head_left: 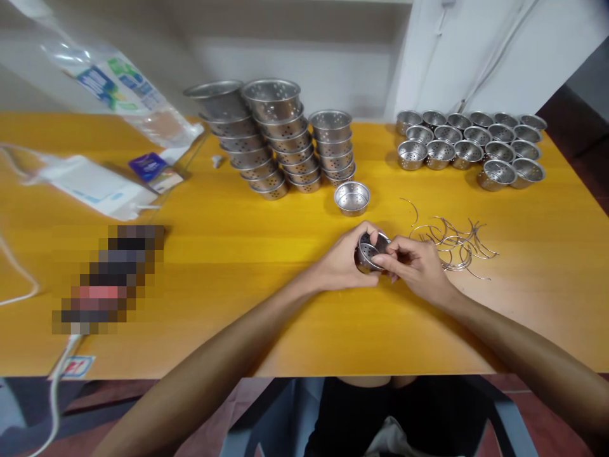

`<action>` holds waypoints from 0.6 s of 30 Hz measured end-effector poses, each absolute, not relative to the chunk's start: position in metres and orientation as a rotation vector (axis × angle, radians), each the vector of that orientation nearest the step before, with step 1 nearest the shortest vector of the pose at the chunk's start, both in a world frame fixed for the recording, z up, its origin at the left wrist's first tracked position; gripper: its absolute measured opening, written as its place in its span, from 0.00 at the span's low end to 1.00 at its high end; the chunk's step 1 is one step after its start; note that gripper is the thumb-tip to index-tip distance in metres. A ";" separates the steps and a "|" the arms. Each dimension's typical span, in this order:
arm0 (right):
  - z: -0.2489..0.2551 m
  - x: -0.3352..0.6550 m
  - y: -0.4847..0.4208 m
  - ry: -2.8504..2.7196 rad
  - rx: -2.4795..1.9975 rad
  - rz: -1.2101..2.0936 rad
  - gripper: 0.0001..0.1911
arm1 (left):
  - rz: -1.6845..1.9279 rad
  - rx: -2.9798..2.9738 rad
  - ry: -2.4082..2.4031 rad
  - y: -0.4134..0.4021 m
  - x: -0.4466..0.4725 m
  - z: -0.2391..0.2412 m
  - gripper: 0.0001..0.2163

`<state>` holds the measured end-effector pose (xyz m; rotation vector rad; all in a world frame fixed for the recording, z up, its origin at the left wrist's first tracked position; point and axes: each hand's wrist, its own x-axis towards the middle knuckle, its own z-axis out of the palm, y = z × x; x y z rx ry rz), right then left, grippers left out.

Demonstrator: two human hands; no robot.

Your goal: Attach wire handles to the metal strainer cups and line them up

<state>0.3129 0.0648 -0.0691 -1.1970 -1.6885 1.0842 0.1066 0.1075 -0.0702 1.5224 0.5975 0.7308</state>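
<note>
My left hand (349,257) wraps round a small perforated metal cup (367,255), tilted so that its mouth faces up and toward my right hand. The fingers of my right hand (419,263) are pinched at the cup's right rim, with the thumb reaching in over the edge. Whether a wire lies between those fingers is hidden. Just behind the hands stands a single upright metal cup (352,200). Right of my right hand lies a loose heap of thin curved wires (459,244) on the yellow table.
Three leaning stacks of perforated cups (285,143) rise at the back. Several single cups (469,152) stand in rows at the back right. On the left are a plastic bottle (137,95), a white box-like device (98,187), a purple packet (150,168) and a white cable (54,393).
</note>
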 end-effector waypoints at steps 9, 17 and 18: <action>-0.067 0.312 0.064 -1.723 -1.206 1.051 0.26 | 0.739 1.557 0.632 0.108 0.108 -0.072 0.23; -0.064 0.312 0.062 -1.712 -1.205 1.034 0.27 | 0.766 1.516 0.592 0.106 0.110 -0.069 0.23; -0.064 0.312 0.062 -1.712 -1.202 1.036 0.26 | 0.768 1.529 0.599 0.105 0.110 -0.068 0.23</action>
